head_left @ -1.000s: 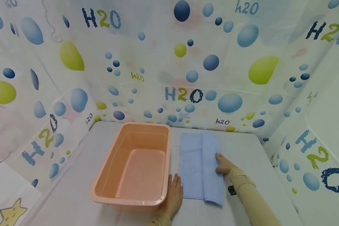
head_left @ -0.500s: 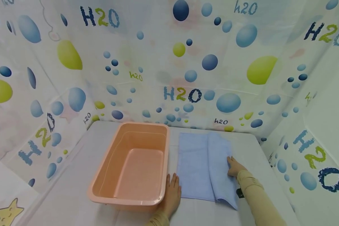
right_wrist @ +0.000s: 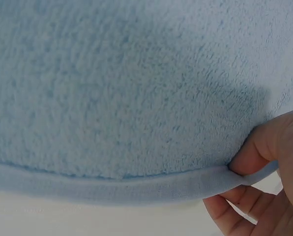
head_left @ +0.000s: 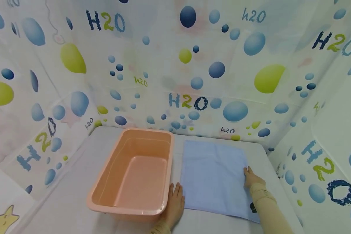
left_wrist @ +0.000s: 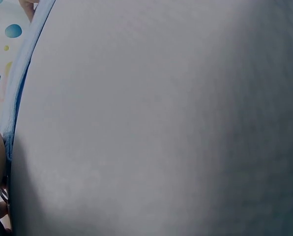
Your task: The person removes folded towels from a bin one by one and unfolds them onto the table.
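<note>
A: What do you get from the head view?

B: I see a light blue towel [head_left: 214, 177] lying flat on the grey table [head_left: 76, 191], spread in one layer, just beside a peach plastic basin [head_left: 134, 172] at its 9 o'clock. The right hand [head_left: 253, 177] sits on the towel's edge at 3 o'clock. The left hand [head_left: 174, 204] lies flat at the towel's 7 o'clock corner, fingers straight, touching the basin's near wall. A bubble-print curtain [head_left: 193, 81] closes in the table from 9 round to 3 o'clock.

A: And the left wrist view?

B: Mostly grey tabletop [left_wrist: 161, 123]. I make out the towel [left_wrist: 18, 88] as a thin blue strip along the 9 o'clock side. The hand itself barely shows.

A: Right wrist?

B: Close up, the towel [right_wrist: 136, 88] is fluffy pile with a smooth rolled hem. The right hand [right_wrist: 259, 182] pinches that hem between thumb and curled fingers at 4 o'clock.
</note>
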{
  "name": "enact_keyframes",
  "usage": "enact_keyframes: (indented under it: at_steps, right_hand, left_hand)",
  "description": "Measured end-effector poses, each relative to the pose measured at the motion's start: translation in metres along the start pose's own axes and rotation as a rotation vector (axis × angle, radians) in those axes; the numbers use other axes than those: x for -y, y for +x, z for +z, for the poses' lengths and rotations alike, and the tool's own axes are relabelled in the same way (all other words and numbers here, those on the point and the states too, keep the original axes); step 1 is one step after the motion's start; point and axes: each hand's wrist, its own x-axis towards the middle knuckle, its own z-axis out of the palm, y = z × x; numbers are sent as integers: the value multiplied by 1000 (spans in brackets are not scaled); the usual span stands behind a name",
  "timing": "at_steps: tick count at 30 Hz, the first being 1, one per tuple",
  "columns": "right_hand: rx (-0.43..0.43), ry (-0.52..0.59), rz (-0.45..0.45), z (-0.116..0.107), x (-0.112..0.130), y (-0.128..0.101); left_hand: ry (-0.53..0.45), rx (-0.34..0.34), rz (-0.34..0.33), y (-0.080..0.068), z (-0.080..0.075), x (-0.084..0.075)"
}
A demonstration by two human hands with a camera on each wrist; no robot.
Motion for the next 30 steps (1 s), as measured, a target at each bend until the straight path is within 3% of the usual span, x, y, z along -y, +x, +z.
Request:
enact_keyframes:
  at_steps: [2, 6, 12, 19, 23, 26, 28, 30]
  right_hand:
    - [-8, -10, 10, -2, -1, -3]
    - [-1, -4, 31, -3, -3, -4]
    - [4, 109, 172, 1, -12, -11]
    - [-76, 162, 224, 10, -16, -22]
    - [-109, 143, 208, 1, -4, -13]
    - [-120, 153, 195, -12, 0, -5]
    - [-128, 167, 180, -20, -1, 1]
    - [-135, 186, 163, -29, -1, 7]
  left_hand:
    - [-22, 2, -2, 0, 1, -1]
    - [25, 13, 22, 1, 1, -2]
    - [93, 15, 74, 1, 1, -5]
    - [142, 26, 101, 4, 2, -4]
    - [132, -13, 62, 20, -5, -2]
    - [20, -73, 7, 39, -11, -3]
    - [-31, -62, -36, 54, -16, -4]
    - [-61, -10, -85, 68, -22, -6]
